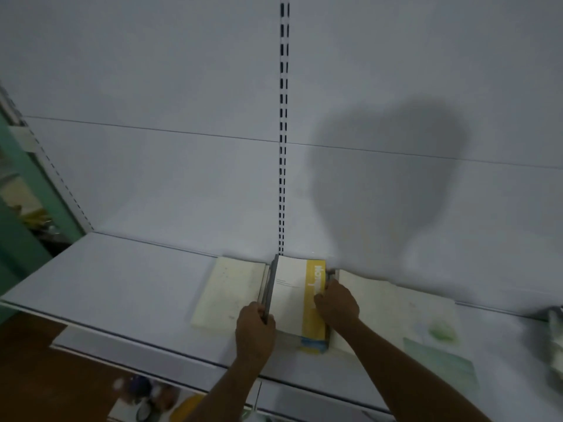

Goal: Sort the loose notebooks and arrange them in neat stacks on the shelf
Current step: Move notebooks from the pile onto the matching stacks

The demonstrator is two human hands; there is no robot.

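A stack of notebooks (292, 296) with a white cover and a yellow band lies on the white shelf (128, 287), close to the back panel. My left hand (254, 330) grips the stack's left edge near the front. My right hand (336, 303) grips its right edge over the yellow band. A cream notebook stack (228, 290) lies just to the left, touching it. Another pale stack (390, 312) lies to the right, partly behind my right forearm.
A pale green notebook (441, 367) lies at the shelf's front right. More blurred items (556, 339) sit at the far right edge. A slotted upright (284, 132) runs up the back panel. A lower shelf (158, 397) holds mixed goods.
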